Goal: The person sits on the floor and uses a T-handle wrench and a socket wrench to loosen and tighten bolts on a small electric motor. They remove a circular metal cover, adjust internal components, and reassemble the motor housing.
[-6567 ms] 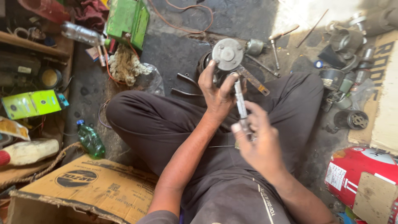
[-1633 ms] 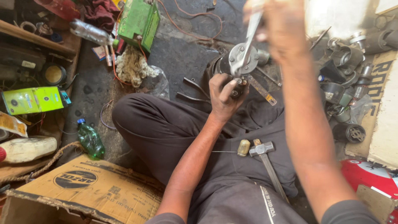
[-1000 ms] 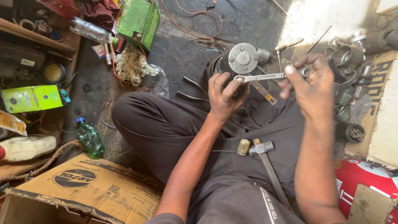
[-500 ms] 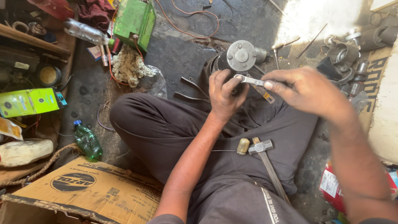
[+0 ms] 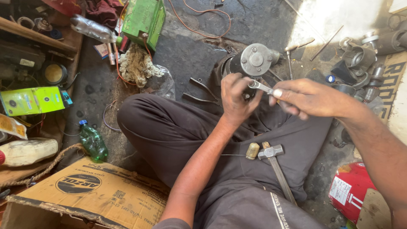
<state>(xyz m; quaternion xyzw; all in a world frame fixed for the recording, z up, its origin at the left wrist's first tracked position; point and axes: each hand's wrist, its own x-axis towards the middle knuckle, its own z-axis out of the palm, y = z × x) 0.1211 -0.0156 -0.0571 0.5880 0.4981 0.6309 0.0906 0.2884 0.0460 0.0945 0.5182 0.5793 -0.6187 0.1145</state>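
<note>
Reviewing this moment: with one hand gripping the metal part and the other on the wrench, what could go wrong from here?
The slim silver wrench sits close to the left hand steadying the round grey metal motor housing; if it slips, the right hand could drive it into those knuckles. The housing is braced only by hand and legs, so it may twist or roll. The steel-headed hammer lies loose on the lap and could slide off.

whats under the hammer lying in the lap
The hammer rests on the dark trousers across the person's lap, head beside a small tan cylinder. Whatever lies beneath the cloth is covered.
</note>
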